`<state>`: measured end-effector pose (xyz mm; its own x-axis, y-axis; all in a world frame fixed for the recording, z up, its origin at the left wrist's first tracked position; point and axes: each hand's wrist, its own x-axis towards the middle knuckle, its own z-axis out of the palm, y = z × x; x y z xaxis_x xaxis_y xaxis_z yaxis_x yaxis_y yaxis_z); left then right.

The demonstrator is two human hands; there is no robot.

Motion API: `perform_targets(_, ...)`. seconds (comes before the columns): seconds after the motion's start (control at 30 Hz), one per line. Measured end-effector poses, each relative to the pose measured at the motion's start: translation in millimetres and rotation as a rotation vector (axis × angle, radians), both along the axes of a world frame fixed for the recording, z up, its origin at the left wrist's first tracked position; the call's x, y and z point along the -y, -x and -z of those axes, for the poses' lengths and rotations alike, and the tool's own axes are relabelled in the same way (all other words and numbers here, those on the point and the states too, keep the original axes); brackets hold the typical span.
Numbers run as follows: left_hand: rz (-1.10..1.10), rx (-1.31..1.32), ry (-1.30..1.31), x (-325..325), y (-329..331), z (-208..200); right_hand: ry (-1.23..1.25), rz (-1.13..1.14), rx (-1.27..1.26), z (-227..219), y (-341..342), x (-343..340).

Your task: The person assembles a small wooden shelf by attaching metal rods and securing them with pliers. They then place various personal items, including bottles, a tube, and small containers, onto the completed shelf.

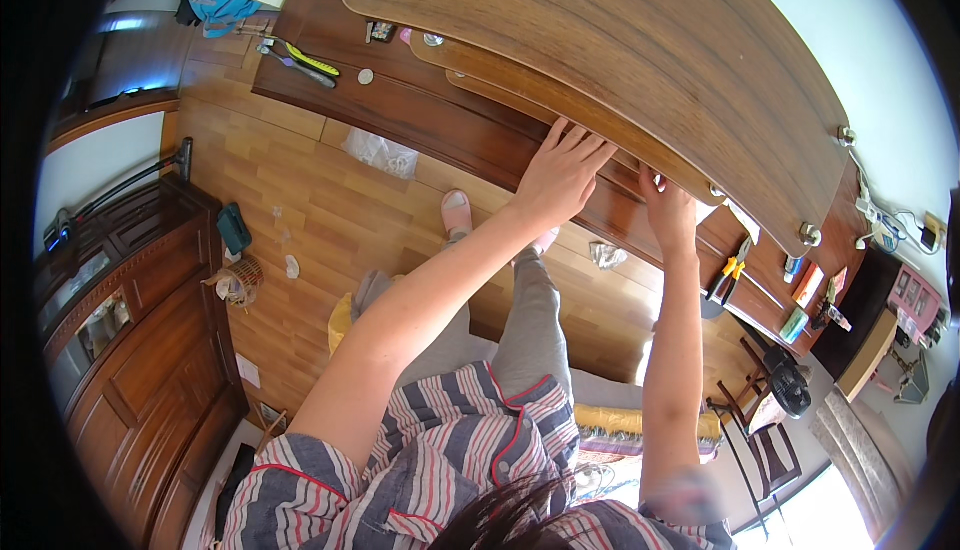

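Wood-grain shelf unit [620,25] is sitting over the middle of the desk [400,105], its top board running out of frame and hiding most of the lower ones. Left hand [565,175] is resting outstretched fingers at a lower board's edge, right hand [672,215] is reaching partly under the overhang; honestly can't tell if either's gripping. Orange-and-black pliers [734,268] are lying by the desk's front edge toward the right corner. Wood-look floor [300,180] is showing below, where a wicker basket [245,272] is holding something pale and a clear plastic bag [381,155] is keeping its contents too blurry to make out.
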<state>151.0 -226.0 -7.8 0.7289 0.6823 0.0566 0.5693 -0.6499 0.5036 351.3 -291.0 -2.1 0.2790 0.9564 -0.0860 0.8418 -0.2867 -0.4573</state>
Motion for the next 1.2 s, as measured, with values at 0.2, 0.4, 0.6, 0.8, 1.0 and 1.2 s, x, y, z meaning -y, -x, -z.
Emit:
perform_targets(0.2, 0.003, -0.017, 0.000, 0, 0, 1, -0.224, -0.153, 0.133, 2, -2, 0)
perform_targets(0.4, 0.002, -0.011, -0.001, 0, 0, 1, -0.268, -0.167, 0.171, 6, -6, -2)
perform_targets(0.6, -0.006, 0.005, 0.025, 0, 2, 1, -0.319, -0.163, 0.164, 11, -1, -7)
perform_targets(0.8, -0.039, 0.046, -0.007, 0, 6, 2, -0.168, -0.146, 0.022, -7, -8, 1)
perform_targets(1.0, -0.073, 0.046, -0.030, 1, 17, 13, -0.337, -0.193, -0.173, 22, -70, -20)
perform_targets(1.2, -0.145, 0.154, -0.070, 10, 31, 28, -0.363, -0.391, 0.204, 54, -82, -68)
